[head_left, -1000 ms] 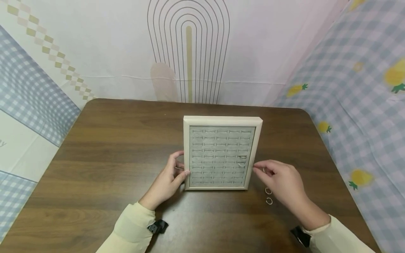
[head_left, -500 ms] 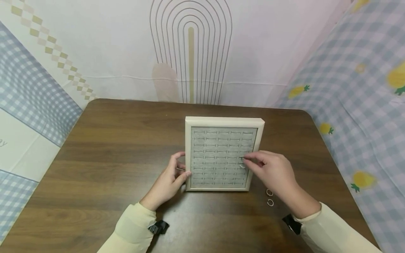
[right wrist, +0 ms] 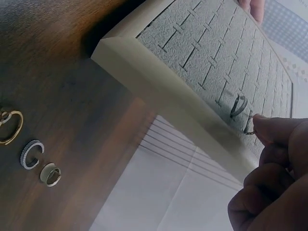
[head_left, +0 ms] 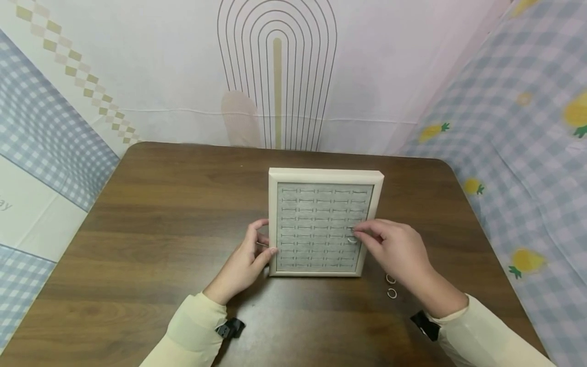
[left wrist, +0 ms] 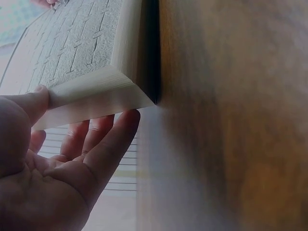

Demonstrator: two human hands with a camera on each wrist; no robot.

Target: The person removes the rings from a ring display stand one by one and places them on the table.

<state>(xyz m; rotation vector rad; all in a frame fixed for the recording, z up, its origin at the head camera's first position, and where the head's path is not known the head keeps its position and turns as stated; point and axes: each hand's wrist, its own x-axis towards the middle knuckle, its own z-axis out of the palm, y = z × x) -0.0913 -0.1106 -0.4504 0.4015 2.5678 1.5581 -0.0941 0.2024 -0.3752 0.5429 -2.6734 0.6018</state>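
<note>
A ring display board (head_left: pixel 318 221) with a cream frame and grey slotted padding stands upright on the table. My left hand (head_left: pixel 243 262) holds its left edge, thumb at the front and fingers at the side and behind, as the left wrist view shows (left wrist: pixel 62 163). My right hand (head_left: pixel 396 250) pinches a ring (right wrist: pixel 249 130) at a slot near the board's right side; fingertips hide most of this ring. Just below it, a silver ring (right wrist: pixel 239 105) sits in another slot.
Loose rings lie on the brown table (head_left: pixel 160 229) right of the board: a gold ring (right wrist: pixel 14 127), a studded silver ring (right wrist: pixel 32 154) and a wide band ring (right wrist: pixel 50 174). Patterned cloths (head_left: pixel 367 76) hang behind the table and at its sides.
My right hand has moved left from the board's right edge onto the upper of the two slotted rings and pinches it. My left hand keeps its hold on the board.
</note>
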